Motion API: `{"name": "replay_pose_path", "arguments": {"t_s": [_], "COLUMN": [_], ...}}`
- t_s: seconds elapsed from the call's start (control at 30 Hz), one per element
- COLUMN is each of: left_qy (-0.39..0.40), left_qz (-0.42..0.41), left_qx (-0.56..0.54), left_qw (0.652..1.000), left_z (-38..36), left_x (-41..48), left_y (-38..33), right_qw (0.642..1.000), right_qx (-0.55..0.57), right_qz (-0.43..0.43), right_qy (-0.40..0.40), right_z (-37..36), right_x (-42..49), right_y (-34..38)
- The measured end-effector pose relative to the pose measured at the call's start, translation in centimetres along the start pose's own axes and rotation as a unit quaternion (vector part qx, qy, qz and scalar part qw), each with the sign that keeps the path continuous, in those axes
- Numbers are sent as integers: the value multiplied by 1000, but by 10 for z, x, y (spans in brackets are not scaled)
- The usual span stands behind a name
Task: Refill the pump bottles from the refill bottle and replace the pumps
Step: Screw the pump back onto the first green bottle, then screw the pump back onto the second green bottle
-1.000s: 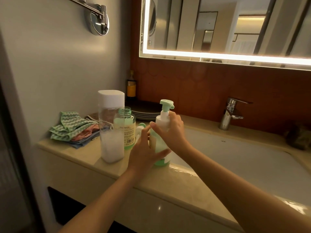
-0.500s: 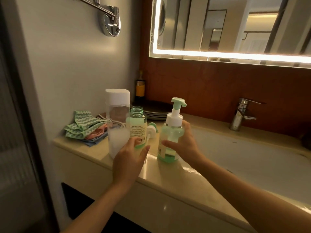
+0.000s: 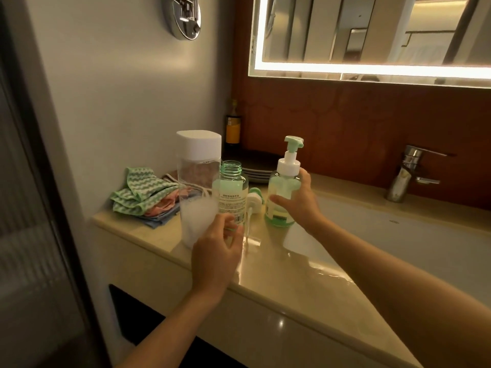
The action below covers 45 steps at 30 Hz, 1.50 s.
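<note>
A green pump bottle with its white and green pump fitted stands on the counter by the sink. My right hand grips its body from the right. To its left stands an open green bottle with no pump, its threaded neck bare. My left hand curls round the base of that open bottle. A loose pump lies on the counter between the two bottles, its tube pointing toward me. The tall clear refill bottle with a white cap stands just left of the open bottle, partly full of pale liquid.
Folded green and pink cloths lie at the counter's left end against the wall. A stack of plates and a dark bottle with a yellow label sit in the back corner. The basin and faucet are to the right.
My left hand left the pump bottle and moved left onto the open bottle. My right hand slid from the pump collar down to the bottle's body. The view shifted left.
</note>
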<state>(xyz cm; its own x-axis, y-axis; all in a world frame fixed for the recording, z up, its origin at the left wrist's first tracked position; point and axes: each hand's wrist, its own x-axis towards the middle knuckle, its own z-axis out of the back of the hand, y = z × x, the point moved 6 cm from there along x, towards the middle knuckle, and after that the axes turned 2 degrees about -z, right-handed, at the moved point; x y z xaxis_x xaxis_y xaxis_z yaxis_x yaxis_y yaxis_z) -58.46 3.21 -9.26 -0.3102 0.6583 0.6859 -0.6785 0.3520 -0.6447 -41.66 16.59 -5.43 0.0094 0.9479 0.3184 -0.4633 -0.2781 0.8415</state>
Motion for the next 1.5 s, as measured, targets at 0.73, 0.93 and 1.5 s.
{"name": "replay_pose_path", "arguments": {"t_s": [0.73,0.93,1.5], "left_qy": [-12,32,44], "left_qz": [-29,-17,216], "left_qx": [-39,-38,9], "left_qw": [999,999,975], "left_z": [12,6,-38], "left_x": [-4,10,44], "left_y": [-5,-18,-9], "right_qw": [934,955,991], "right_qx": [59,87,16], "right_qz": [-290,-227,-72], "right_qy": [203,168,109], "right_z": [-67,-41,33], "right_x": [-34,-40,-73], "right_y": [0,24,41]}}
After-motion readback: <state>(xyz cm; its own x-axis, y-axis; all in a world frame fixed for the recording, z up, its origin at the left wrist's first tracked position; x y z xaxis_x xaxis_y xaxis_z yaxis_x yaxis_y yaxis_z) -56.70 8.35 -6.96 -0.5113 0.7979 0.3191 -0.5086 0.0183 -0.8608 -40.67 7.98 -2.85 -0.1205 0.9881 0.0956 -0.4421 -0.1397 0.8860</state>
